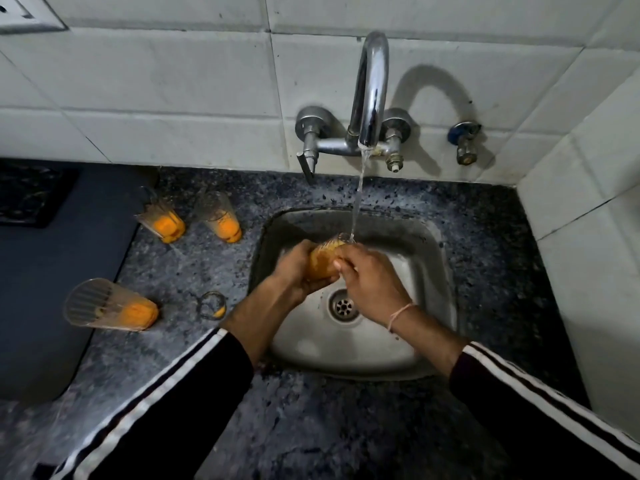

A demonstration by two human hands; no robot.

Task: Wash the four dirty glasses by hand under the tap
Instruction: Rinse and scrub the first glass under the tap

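Fingers of both your hands curl round one orange-stained glass [323, 261] under the running tap [370, 98].

Your left hand [298, 268] cups its base, your right hand [370, 285] grips its side above the sink [346, 355]. Three dirty glasses [110, 306] wait on the table [194, 271]. No readable writing.
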